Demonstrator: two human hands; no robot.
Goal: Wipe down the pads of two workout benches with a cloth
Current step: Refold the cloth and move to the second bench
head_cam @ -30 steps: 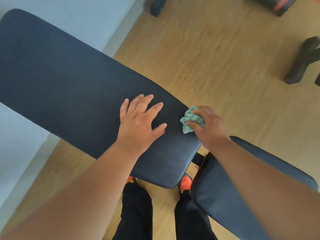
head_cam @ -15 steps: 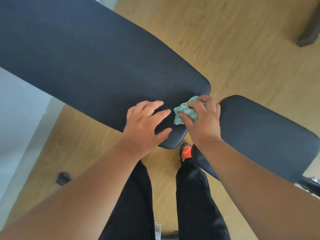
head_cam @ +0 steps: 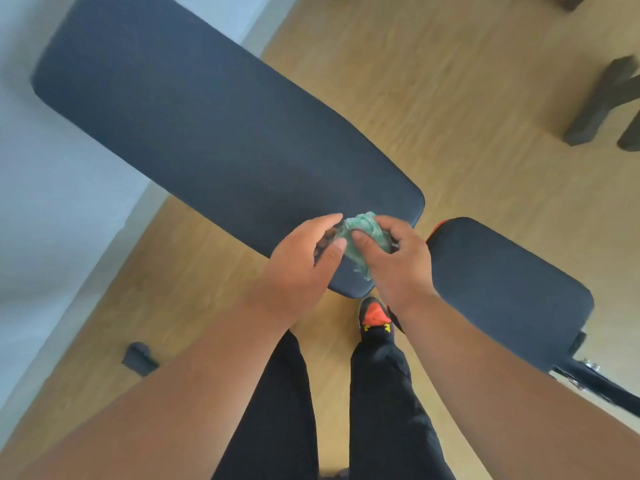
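No writing or brand can be read anywhere. Both hands meet over the near end of the long bench pad (head_cam: 221, 133), just inside its rounded corner. The right hand (head_cam: 394, 261) grips the crumpled green cloth (head_cam: 362, 237), fingers curled round it. The left hand (head_cam: 298, 265) pinches the cloth's left side between thumb and fingers. Right of the long pad, across a narrow gap, lies the shorter seat pad (head_cam: 502, 289). Bare wooden floor (head_cam: 467, 98) spreads beyond the long pad's far edge. An orange-toed shoe (head_cam: 375, 315) stands below its corner.
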